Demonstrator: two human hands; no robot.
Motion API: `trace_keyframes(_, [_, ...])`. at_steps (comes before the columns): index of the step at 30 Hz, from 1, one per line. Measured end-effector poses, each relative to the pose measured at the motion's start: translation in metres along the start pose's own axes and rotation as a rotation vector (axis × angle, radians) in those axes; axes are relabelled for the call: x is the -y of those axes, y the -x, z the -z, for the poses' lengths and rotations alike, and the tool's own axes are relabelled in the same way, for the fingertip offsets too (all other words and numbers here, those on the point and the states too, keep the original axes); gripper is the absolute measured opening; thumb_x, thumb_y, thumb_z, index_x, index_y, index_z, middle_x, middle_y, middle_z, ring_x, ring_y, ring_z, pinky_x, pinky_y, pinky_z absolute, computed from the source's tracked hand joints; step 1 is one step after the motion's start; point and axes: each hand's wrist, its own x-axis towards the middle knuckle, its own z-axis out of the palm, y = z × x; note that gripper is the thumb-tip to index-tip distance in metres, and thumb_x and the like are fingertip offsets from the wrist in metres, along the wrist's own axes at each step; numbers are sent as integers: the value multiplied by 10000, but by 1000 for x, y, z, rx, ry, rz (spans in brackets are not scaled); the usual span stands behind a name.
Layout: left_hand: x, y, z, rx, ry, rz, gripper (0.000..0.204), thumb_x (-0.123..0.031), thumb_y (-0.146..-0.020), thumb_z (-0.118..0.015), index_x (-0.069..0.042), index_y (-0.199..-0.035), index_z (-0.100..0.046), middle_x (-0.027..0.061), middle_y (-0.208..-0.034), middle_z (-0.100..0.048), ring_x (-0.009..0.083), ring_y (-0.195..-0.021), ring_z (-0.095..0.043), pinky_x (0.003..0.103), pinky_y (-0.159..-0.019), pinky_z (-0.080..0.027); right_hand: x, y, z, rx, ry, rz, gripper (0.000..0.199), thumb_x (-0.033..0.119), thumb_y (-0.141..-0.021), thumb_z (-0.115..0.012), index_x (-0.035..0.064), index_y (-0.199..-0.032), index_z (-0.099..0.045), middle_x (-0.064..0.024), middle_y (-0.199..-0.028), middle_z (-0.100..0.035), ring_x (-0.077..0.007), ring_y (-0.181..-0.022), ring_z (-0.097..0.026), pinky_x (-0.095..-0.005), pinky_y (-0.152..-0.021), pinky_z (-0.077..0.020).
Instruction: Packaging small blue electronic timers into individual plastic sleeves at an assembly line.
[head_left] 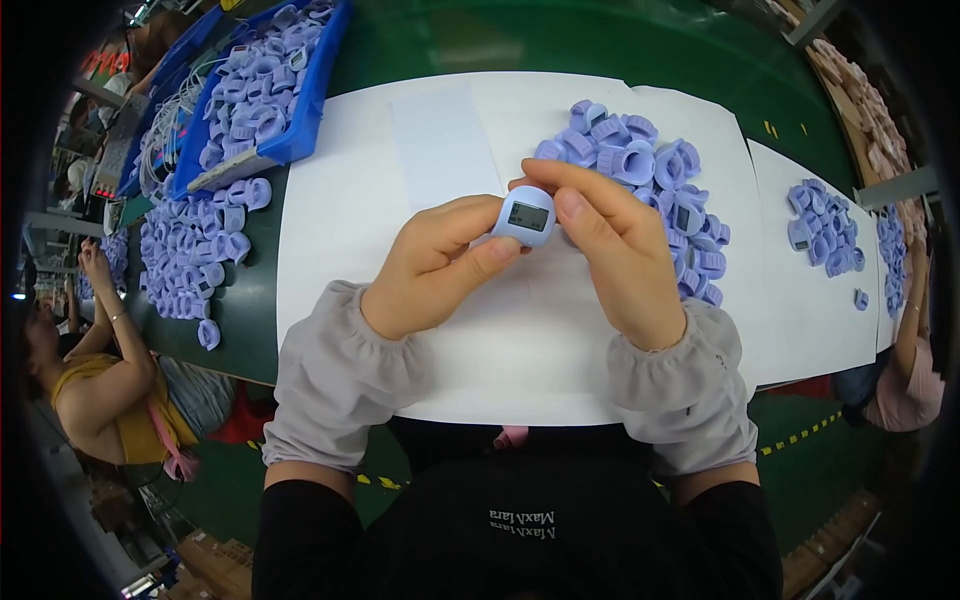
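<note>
A small lilac device [524,217] with a rounded face and a grey display is held up over the white-covered table, its display facing me. My left hand [430,262] pinches its left and lower edge, the thumb lying in front. From the other side my right hand [622,245] closes round its upper right edge, thumb bent close beside it; the exact contact of those fingers is partly hidden. Just beyond the right hand lies a loose heap of similar lilac devices [630,160], several of them showing curved open bands.
White paper [360,180] covers the tabletop. A blue bin [316,110] full of lilac pieces stands at the far left, with more pieces [190,245] lying below it. Another pile [828,225] sits at the right. Co-workers [110,390] sit on both sides.
</note>
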Motion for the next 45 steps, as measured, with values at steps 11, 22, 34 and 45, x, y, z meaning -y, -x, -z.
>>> trace_keyframes(11, [1, 2, 3, 3, -11, -30, 271, -182, -973, -530, 22, -1137, -597, 95, -1022, -640, 169, -943, -593, 286, -855, -462, 1, 1, -1, -1, 15, 37, 364, 109, -952, -502, -17, -1292, -537, -115, -1198, -620, -170, -1111, -559, -304, -987, -406])
trace_keyframes(22, [-2, 2, 2, -14, 72, -10, 290, -145, -972, -515, 34, -1192, -576, 97, -1047, -634, 156, -961, -601, 283, -863, -476, 3, 0, -3, 9, -34, 43, 382, 81, -935, -512, -27, -1301, -516, -121, -1201, -600, -186, -1127, -551, -319, -999, -406])
trace_keyframes(34, [-2, 3, 0, -93, 50, -36, 274, -153, -969, -529, 37, -1154, -599, 84, -1021, -648, 147, -944, -602, 282, -863, -480, -1, 2, -2, -10, -18, 49, 395, 87, -929, -508, -29, -1306, -510, -109, -1187, -601, -172, -1097, -559, -297, -966, -419])
trace_keyframes(45, [-2, 0, 5, -73, 7, -86, 275, -156, -976, -521, 36, -1158, -597, 92, -1026, -647, 150, -934, -602, 289, -855, -481, -1, -1, -2, -22, -25, 62, 387, 86, -931, -509, -34, -1299, -515, -111, -1191, -602, -170, -1085, -565, -291, -968, -416])
